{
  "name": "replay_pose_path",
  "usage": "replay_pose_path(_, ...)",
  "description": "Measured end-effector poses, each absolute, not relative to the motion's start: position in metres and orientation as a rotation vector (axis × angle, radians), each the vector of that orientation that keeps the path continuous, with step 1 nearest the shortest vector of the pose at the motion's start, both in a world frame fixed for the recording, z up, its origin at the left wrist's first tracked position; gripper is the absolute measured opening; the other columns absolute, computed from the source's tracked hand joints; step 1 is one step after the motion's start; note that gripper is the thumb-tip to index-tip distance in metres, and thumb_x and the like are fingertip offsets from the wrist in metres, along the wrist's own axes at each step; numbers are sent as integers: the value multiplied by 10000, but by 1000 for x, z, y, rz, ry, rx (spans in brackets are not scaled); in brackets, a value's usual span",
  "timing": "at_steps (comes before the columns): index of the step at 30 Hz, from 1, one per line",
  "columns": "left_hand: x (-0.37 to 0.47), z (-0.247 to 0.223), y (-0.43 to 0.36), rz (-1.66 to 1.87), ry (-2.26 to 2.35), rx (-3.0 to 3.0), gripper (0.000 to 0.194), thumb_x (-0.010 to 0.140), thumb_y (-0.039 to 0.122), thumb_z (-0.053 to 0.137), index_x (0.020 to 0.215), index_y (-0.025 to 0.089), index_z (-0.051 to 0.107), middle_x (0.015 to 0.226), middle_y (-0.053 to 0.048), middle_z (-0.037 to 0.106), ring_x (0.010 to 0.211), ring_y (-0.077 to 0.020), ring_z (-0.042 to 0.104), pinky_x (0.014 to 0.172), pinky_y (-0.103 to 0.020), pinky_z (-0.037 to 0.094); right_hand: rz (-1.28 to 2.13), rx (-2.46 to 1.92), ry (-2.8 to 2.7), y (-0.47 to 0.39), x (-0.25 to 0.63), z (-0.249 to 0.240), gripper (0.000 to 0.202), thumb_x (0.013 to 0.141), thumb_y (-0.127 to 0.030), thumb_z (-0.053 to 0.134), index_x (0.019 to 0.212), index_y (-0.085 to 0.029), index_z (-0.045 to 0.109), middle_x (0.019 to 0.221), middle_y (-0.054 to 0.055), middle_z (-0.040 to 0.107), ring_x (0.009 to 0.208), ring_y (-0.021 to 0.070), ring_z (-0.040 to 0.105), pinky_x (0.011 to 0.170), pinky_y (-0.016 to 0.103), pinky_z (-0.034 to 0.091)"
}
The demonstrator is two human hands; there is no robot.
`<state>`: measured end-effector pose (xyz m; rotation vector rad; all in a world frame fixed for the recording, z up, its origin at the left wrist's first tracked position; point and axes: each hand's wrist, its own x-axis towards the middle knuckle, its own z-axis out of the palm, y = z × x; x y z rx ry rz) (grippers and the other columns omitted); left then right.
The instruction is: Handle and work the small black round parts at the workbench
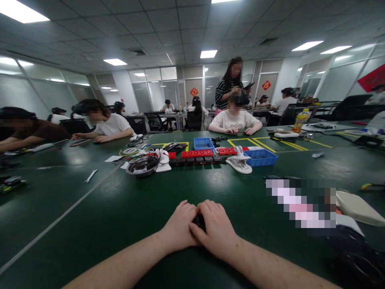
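Note:
Both hands rest together on the green table [120, 208], near its front edge. A small black object [199, 221] shows between them, mostly covered, so its kind cannot be made out. My left hand [182, 224] curls against its left side. From the right, my right hand [215, 228] wraps over it, thumb lying across toward the left hand. The fingers of both hands are bent and touch each other.
Beyond the hands stand a red and black row of sockets [197, 156], a metal bowl of cables [142, 166], a white clip stand [240, 161] and blue bins [260, 157]. A wrench [90, 176] lies left. A beige case [359, 206] is right. People sit around.

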<state>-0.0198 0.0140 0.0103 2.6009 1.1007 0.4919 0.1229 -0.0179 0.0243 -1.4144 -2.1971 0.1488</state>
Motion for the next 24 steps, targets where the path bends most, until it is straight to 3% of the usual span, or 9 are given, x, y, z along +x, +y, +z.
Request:
replay_pose_path(10, -21, 11, 17, 505, 1096, 2579, 370, 584, 342, 677, 892, 193, 534, 837, -8, 575, 830, -210, 529, 1000, -442, 253, 139, -1313, -2249, -16, 125, 25, 89, 725, -245, 524, 785, -185, 495, 822, 33, 512, 787, 186, 454, 733, 344, 353)
replay_pose_path(18, -27, 11, 28, 399, 823, 2600, 341, 593, 271, 680, 911, 201, 578, 932, -10, 583, 876, -207, 524, 890, -341, 363, 263, -744, -2310, -18, 128, 25, 182, 560, -115, 400, 699, -188, 491, 737, 18, 537, 761, 162, 471, 813, 349, 350)
replay_pose_path(24, -28, 12, 27, 366, 760, 2604, 425, 580, 256, 708, 987, 234, 587, 983, 4, 582, 947, -221, 508, 980, -389, 268, 266, -596, -2303, -22, 126, 23, 133, 609, -134, 373, 641, -200, 484, 641, 6, 549, 707, 154, 511, 901, 365, 329)
